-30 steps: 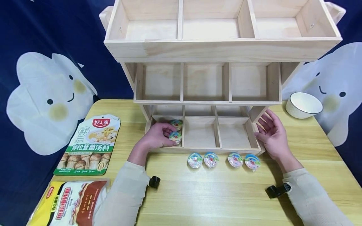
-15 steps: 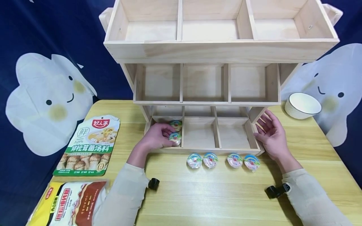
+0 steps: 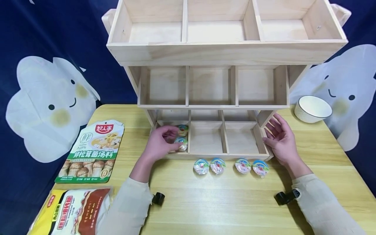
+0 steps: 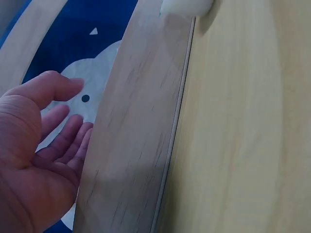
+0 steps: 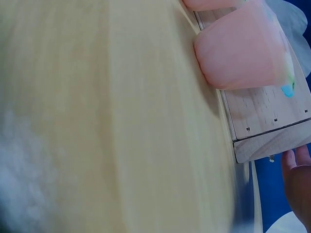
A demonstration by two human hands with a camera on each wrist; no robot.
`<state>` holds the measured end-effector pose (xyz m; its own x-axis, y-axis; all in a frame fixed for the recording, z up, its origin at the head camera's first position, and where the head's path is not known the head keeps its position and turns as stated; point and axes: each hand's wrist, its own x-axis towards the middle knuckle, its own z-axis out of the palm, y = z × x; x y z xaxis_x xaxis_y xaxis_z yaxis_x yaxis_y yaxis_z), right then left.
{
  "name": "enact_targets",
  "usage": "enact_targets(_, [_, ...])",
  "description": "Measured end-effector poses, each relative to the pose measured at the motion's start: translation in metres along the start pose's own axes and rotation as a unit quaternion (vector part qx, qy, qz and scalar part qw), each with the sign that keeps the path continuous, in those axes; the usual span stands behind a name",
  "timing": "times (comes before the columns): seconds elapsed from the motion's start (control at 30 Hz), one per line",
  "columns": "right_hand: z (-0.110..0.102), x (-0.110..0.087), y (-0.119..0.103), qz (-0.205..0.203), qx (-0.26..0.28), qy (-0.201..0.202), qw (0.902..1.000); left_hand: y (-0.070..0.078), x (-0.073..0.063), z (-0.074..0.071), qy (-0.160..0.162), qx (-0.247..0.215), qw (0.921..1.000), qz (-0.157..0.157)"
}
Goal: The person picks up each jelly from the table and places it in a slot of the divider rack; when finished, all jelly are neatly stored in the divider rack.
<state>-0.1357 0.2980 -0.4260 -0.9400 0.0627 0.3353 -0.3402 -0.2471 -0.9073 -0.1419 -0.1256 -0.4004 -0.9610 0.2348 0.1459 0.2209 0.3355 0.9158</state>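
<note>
Two jelly cups, a front one (image 3: 182, 143) and a back one (image 3: 183, 130), stand in the bottom row's left compartment of the wooden shelf (image 3: 229, 54). My left hand (image 3: 158, 142) is over that compartment's left side, thumb tip right at the front cup. In the left wrist view, thumb and fingers are apart with nothing between them. My right hand (image 3: 281, 138) has its fingertips at the outer right side of the bottom row, fingers loosely bent; the right wrist view shows only part of this hand (image 5: 299, 187). Several more jelly cups (image 3: 217, 166) line the table before the shelf.
A white bowl (image 3: 313, 110) stands behind the right hand. On the left lie a mushroom soup seasoning pouch (image 3: 91, 150) and a yellow, white and brown bag (image 3: 73, 210). The shelf's upper rows overhang the bottom one.
My left hand's fingers have drawn back leftward from the front jelly cup and spread from the thumb. The cup stays in the compartment. My right hand keeps its place at the shelf's side.
</note>
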Motion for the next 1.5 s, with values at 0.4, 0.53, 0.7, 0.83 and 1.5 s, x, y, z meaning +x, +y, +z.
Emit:
enact_targets(0.4, [0.0,0.0,0.001,0.0,-0.001,0.0,1.0,0.019,-0.029,0.011,0.033,-0.107,0.9922,0.054])
enact_targets(0.53, [0.0,0.0,0.0,-0.001,-0.003,0.0,1.0,0.02,-0.037,0.018,0.029,-0.128,0.9889,0.07])
enact_targets(0.7, [0.0,-0.001,0.0,0.001,-0.004,-0.002,1.0,0.02,-0.049,0.027,0.016,-0.142,0.9873,0.069])
enact_targets(0.83, [0.0,-0.001,0.0,0.002,-0.001,-0.002,1.0,0.018,-0.057,0.033,0.01,-0.149,0.9867,0.064])
enact_targets(1.5, [-0.003,0.001,0.001,0.006,0.002,-0.003,1.0,0.006,-0.072,0.078,-0.038,-0.115,0.9907,-0.062])
